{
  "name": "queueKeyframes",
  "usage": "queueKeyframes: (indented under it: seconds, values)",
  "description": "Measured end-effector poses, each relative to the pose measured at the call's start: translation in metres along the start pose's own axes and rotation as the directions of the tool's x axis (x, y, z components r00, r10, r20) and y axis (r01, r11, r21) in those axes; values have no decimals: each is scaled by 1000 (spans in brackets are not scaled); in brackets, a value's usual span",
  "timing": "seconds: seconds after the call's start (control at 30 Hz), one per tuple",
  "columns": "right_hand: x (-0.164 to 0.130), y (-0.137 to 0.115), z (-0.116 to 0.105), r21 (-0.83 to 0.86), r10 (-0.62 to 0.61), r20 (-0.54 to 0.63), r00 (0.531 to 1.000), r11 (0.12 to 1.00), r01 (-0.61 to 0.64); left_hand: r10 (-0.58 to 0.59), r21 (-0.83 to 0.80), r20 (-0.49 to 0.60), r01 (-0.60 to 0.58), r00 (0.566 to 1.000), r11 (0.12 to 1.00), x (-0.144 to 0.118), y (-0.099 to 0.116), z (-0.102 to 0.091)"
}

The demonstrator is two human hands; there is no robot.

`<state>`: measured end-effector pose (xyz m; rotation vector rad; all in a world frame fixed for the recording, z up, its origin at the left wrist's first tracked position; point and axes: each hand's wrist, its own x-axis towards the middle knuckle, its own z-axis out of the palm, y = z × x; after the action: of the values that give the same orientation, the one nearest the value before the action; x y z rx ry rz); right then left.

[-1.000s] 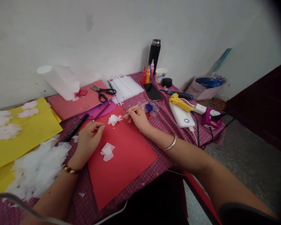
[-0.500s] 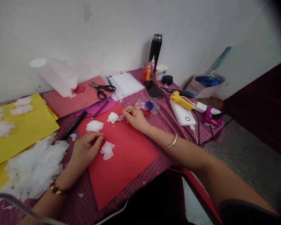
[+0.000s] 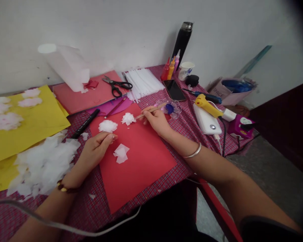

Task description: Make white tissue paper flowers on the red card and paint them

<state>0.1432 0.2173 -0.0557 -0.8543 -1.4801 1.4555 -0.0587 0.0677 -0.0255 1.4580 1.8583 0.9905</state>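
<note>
At the far left, yellow paper sheets (image 3: 27,124) lie on the tabletop (image 3: 91,215), which wears a red checked cloth, and pale tissue flowers (image 3: 6,121) sit on them. Just below, a loose heap of white tissue scraps (image 3: 42,164) spreads beside the left wrist. A black marker (image 3: 86,123) lies slanted between the yellow paper and the big red paper sheet (image 3: 138,164) in the middle.

The left hand (image 3: 96,151) rests on the near left edge of the red sheet, fingers curled together with the thumb tip meeting the forefinger; whether anything is pinched there cannot be told. Just beyond its fingertips sits a white tissue puff (image 3: 107,126), and just right of them lies a flat white tissue piece (image 3: 121,154).

Farther back, scissors (image 3: 117,84) lie on a pink sheet (image 3: 88,95), with a fan of white paper strips (image 3: 145,80) next to them.

The right hand (image 3: 156,121) is closed around a thin wooden stick (image 3: 151,110), its tip touching a second tissue puff (image 3: 128,118) on the red sheet. Beside this hand stands a clear paint palette (image 3: 173,109). To the right come a phone (image 3: 176,90), paint bottles (image 3: 170,69), a black flask (image 3: 183,42), a yellow glue gun (image 3: 208,105) and a white power bank (image 3: 207,119).
</note>
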Motion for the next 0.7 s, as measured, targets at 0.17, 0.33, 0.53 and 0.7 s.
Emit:
queueKeyframes:
  seconds: [0.17, 0.33, 0.53, 0.7]
  values:
    - [0, -10, -1, 121, 96, -74, 993, 989, -87, -66, 45, 203, 58, 977, 997, -5, 12, -5]
    - [-11, -16, 6, 167, 26, 19, 999, 986, -29, -144, -173, 129, 166, 981, 971, -13, 26, 11]
    - [-35, -31, 16, 275, -80, 221, 972, 961, 17, -230, -429, -91, 170, 969, 887, -16, 24, 16]
    - [-45, -34, 20, 239, -91, 357, 930, 971, 3, -199, -446, -109, 131, 974, 886, -16, 28, 15]
